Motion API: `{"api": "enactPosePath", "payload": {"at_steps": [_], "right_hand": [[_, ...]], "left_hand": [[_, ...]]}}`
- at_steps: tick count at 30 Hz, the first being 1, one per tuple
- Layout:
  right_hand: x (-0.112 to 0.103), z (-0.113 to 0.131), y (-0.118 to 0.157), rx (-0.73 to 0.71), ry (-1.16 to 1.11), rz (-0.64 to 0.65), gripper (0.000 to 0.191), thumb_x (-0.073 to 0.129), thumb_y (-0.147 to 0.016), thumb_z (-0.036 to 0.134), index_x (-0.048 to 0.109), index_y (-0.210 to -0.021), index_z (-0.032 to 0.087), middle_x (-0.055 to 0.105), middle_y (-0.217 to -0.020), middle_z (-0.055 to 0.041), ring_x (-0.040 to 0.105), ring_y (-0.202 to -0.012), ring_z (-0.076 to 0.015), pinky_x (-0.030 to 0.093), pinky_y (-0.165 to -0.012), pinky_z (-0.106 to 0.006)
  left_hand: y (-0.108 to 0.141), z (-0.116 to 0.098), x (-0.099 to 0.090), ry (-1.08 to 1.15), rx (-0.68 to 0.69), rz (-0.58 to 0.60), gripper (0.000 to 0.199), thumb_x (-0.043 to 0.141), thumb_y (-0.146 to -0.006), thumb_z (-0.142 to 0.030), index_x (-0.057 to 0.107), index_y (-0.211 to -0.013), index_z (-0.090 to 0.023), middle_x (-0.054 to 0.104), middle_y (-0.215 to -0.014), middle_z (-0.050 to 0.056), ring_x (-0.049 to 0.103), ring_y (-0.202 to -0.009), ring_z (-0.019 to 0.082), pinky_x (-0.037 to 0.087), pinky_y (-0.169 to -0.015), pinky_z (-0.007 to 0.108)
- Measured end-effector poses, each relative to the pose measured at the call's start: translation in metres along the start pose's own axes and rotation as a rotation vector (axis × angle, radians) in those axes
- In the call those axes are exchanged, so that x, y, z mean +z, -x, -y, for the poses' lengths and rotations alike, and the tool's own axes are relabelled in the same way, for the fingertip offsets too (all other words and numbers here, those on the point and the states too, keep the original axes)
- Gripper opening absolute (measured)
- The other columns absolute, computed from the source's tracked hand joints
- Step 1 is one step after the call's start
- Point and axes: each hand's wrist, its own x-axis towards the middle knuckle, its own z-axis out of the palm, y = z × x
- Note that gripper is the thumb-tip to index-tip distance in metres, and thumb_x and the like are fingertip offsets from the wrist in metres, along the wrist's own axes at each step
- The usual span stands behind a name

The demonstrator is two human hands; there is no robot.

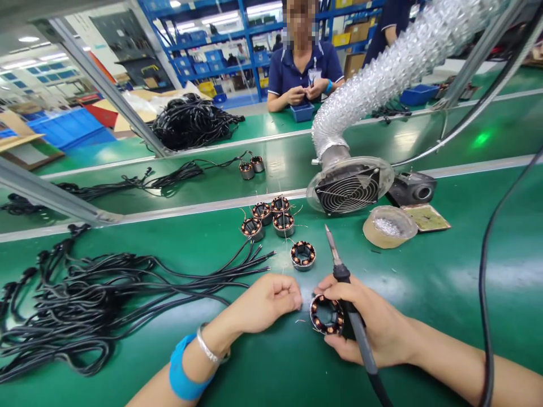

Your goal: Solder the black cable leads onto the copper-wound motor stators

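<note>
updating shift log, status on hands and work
Right hand gripping metal-tipped black soldering iron and round black-and-copper stator. Left hand curled beside, grip unclear. Long black cables crowding left side.

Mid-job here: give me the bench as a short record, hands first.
Right hand: holds a copper-wound ring and a soldering iron together
Left hand: fingers curled, left of that ring; cannot tell whether it pinches anything
Iron tip: pointing toward the far side, apart from the rings
Loose rings: one nearest, four clustered behind it, two farther back
Left side: black cables
Far side: fan on a silver duct; round tub to its right
</note>
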Motion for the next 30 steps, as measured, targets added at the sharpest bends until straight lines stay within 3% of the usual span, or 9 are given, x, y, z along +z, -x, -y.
{"api": "enactPosePath", "payload": {"at_steps": [5, 9, 12, 17, 20, 23, 26, 30], "right_hand": [[-0.001, 0.004, -0.003, 0.102, 0.032, 0.026, 0.057, 0.063, -0.072, 0.014, 0.039, -0.123, 0.023, 0.06, -0.103, -0.0076, 0.06, -0.086, -0.0216, 0.057, -0.076, -0.035], [-0.002, 0.003, -0.004, 0.084, 0.045, 0.027, 0.059, 0.063, -0.072, 0.013, 0.038, -0.124, 0.022, 0.06, -0.102, -0.0082, 0.06, -0.086, -0.0219, 0.057, -0.074, -0.034], [-0.003, 0.002, -0.003, 0.075, 0.037, 0.037, 0.059, 0.063, -0.071, 0.013, 0.038, -0.124, 0.021, 0.059, -0.103, -0.0087, 0.06, -0.091, -0.0232, 0.057, -0.076, -0.035], [-0.003, 0.005, -0.005, 0.073, 0.05, 0.032, 0.058, 0.061, -0.071, 0.012, 0.038, -0.123, 0.021, 0.06, -0.103, -0.0087, 0.059, -0.085, -0.0215, 0.056, -0.071, -0.034], [-0.005, 0.006, -0.006, 0.065, 0.053, 0.014, 0.055, 0.058, -0.073, 0.011, 0.038, -0.122, 0.022, 0.061, -0.101, -0.0078, 0.059, -0.081, -0.0201, 0.056, -0.071, -0.033], [-0.007, 0.003, -0.007, 0.063, 0.046, -0.004, 0.054, 0.058, -0.073, 0.01, 0.04, -0.122, 0.023, 0.061, -0.101, -0.0073, 0.061, -0.082, -0.0198, 0.056, -0.071, -0.032], [-0.01, 0.0, -0.005, 0.075, 0.062, -0.025, 0.056, 0.059, -0.072, 0.012, 0.041, -0.123, 0.023, 0.062, -0.104, -0.0082, 0.064, -0.088, -0.022, 0.057, -0.075, -0.034], [-0.01, -0.003, 0.0, 0.092, 0.09, -0.015, 0.058, 0.062, -0.074, 0.014, 0.04, -0.126, 0.025, 0.064, -0.105, -0.0089, 0.067, -0.09, -0.0244, 0.059, -0.077, -0.038]], "left_hand": [[-0.009, -0.014, 0.013, 0.232, -0.055, -0.05, 0.048, 0.07, -0.066, -0.063, 0.054, -0.067, -0.017, 0.034, -0.047, -0.011, 0.015, -0.042, 0.005, 0.01, -0.044, 0.023], [0.006, -0.02, 0.008, -0.037, -0.019, -0.025, 0.045, 0.071, -0.071, -0.057, 0.051, -0.064, -0.017, 0.035, -0.049, -0.009, 0.022, -0.047, 0.007, 0.015, -0.047, 0.023], [0.019, -0.021, -0.001, -0.157, -0.119, 0.033, 0.04, 0.069, -0.075, -0.051, 0.052, -0.062, -0.017, 0.035, -0.048, -0.009, 0.023, -0.047, 0.007, 0.015, -0.046, 0.024], [0.012, -0.014, 0.006, 0.087, -0.118, 0.005, 0.041, 0.072, -0.065, -0.053, 0.063, -0.061, -0.014, 0.039, -0.046, -0.006, 0.024, -0.046, 0.007, 0.013, -0.048, 0.025], [0.007, -0.01, 0.012, 0.153, -0.098, -0.012, 0.044, 0.07, -0.067, -0.058, 0.064, -0.063, -0.014, 0.034, -0.044, -0.008, 0.018, -0.044, 0.007, 0.01, -0.047, 0.026], [0.013, -0.006, 0.011, -0.051, -0.015, -0.022, 0.039, 0.073, -0.071, -0.052, 0.065, -0.071, -0.014, 0.027, -0.05, -0.009, 0.018, -0.049, 0.008, 0.012, -0.049, 0.026], [0.023, 0.0, 0.009, -0.293, -0.034, -0.081, 0.029, 0.07, -0.077, -0.043, 0.069, -0.078, -0.014, 0.023, -0.051, -0.01, 0.017, -0.05, 0.008, 0.012, -0.049, 0.026], [0.027, 0.006, 0.022, -0.195, -0.049, -0.137, 0.029, 0.063, -0.082, -0.04, 0.07, -0.075, -0.014, 0.034, -0.05, -0.007, 0.023, -0.048, 0.009, 0.016, -0.048, 0.025]]}}
